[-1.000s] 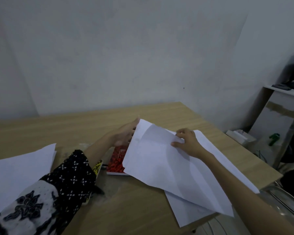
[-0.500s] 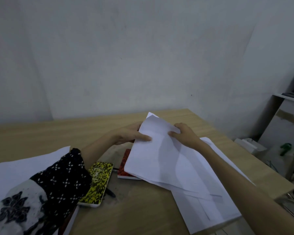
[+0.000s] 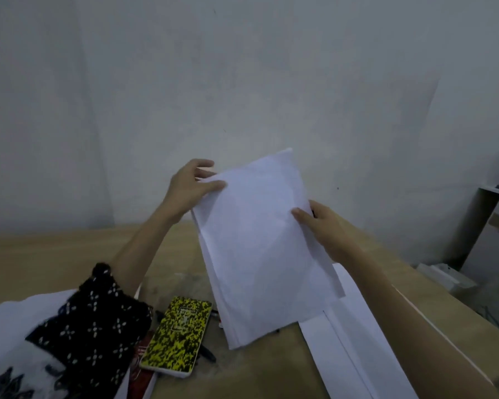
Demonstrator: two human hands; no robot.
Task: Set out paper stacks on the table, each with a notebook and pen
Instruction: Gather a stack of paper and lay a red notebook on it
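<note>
I hold a thin stack of white paper upright above the wooden table. My left hand pinches its top left corner; my right hand grips its right edge. A yellow-and-black speckled notebook lies flat below the lifted sheets, with a dark pen partly under its right side. A red notebook peeks out beneath my patterned left sleeve. More white sheets lie on the table under my right forearm.
Another spread of white paper lies at the table's left, partly under my sleeve. A bare wall stands behind the table. A white shelf unit and small items on the floor sit beyond the table's right edge.
Both hands have lifted the paper stack off the table and turned it upright. The red notebook it lay against is now mostly hidden, and the yellow notebook has come into view.
</note>
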